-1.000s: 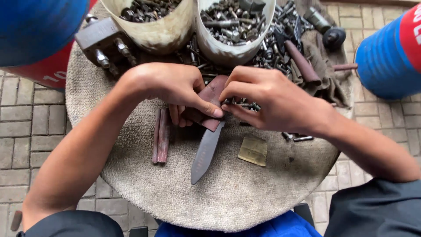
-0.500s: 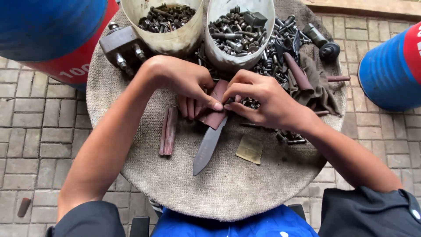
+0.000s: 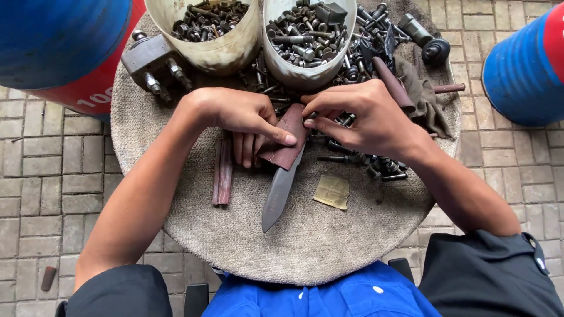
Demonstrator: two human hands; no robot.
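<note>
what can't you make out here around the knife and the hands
- Head view: the knife handle end is covered by the brown sandpaper sheet and left hand.
- What the right hand fingertips pinch is too small to tell.
- Both tubs and blue drums are cut off by frame edges.

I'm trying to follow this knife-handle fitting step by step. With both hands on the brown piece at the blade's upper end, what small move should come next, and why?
Probably press the brown handle piece flat against the blade and square it up. The left hand pins it with the thumb, the right hand pinches its top edge, and the piece looks slightly tilted relative to the blade.
</note>
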